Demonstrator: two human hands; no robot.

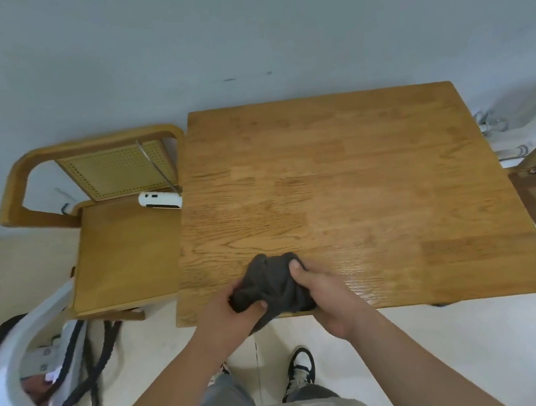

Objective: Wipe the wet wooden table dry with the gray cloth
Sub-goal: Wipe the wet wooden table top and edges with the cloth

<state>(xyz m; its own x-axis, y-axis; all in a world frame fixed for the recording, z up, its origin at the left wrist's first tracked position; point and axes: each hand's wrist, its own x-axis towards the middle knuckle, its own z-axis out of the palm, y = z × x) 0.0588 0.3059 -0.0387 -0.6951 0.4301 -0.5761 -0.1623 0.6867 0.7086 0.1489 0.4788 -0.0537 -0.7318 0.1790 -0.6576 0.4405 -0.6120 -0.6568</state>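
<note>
We hold the bunched gray cloth (271, 283) at the near edge of the wooden surface (342, 175), our left hand (237, 312) and right hand (324, 293) both gripping it with curled fingers (297, 269), a wooden chair (122, 254) standing just to the left.

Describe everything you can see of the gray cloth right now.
The soft, dark gray cloth is bunched into a crumpled, folded lump, not spread flat. It looks like thick fabric. It sits at the near edge of the brown wooden table, left of that edge's middle, and its lower fold hangs past the edge. The left hand grips its lower left part. The right hand grips its right side, thumb on top. Whether it is damp cannot be told.
</note>
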